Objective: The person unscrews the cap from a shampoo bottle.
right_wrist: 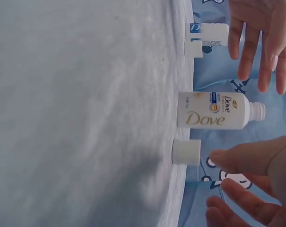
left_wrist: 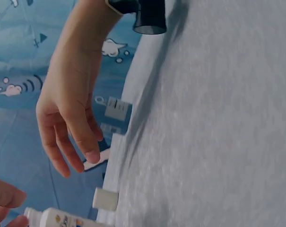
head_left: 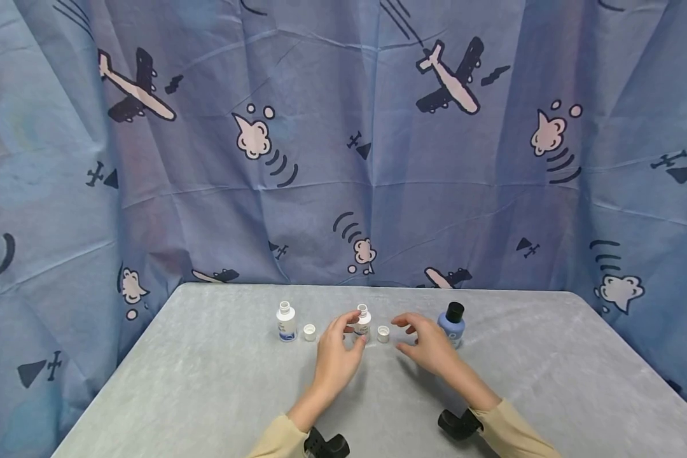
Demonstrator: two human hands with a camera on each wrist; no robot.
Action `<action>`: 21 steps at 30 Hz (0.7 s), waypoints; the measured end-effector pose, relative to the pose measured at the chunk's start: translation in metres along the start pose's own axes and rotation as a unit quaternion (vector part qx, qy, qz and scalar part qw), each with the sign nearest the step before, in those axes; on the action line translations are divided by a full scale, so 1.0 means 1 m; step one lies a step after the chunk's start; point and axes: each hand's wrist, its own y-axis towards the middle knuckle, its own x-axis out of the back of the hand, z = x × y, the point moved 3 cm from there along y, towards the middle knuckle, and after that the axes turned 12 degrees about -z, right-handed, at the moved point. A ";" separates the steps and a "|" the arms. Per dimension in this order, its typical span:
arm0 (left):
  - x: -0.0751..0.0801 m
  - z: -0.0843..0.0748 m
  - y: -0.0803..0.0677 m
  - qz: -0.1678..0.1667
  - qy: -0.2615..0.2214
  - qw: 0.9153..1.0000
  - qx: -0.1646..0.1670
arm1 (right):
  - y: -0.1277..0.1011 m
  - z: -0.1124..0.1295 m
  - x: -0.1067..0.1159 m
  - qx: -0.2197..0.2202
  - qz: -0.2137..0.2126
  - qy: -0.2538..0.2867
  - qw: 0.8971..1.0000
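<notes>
In the head view my left hand (head_left: 338, 357) has its fingers spread and bent beside the uncapped white Dove bottle (head_left: 366, 325), partly covering it. The right wrist view shows that bottle upright, with the left hand's fingers apart from it. My right hand (head_left: 429, 346) hovers with parted fingers near a small white cap (head_left: 383, 334), holding nothing. In the right wrist view its thumb lies just beyond the cap (right_wrist: 186, 152). Right behind this hand stands a blue bottle (head_left: 451, 329) with a black cap on.
At the left, a second uncapped white bottle (head_left: 287, 323) stands beside another small white cap (head_left: 309, 332). All rest on a table (head_left: 206, 375) covered in grey cloth. A blue curtain (head_left: 320, 210) with airplane prints hangs behind its far edge.
</notes>
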 end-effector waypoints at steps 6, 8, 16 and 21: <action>-0.007 -0.008 -0.007 0.041 -0.038 0.998 0.002 | -0.013 -0.009 0.016 0.011 -0.025 0.001 1.000; -0.010 -0.011 -0.009 0.054 -0.047 0.997 0.003 | -0.016 -0.011 0.022 0.013 -0.033 0.003 0.999; -0.025 -0.019 -0.013 0.090 -0.053 0.995 -0.001 | -0.031 -0.022 0.045 0.033 -0.077 0.002 0.996; -0.035 -0.024 -0.016 0.114 -0.052 0.992 -0.008 | -0.039 -0.032 0.054 0.064 -0.120 -0.014 0.991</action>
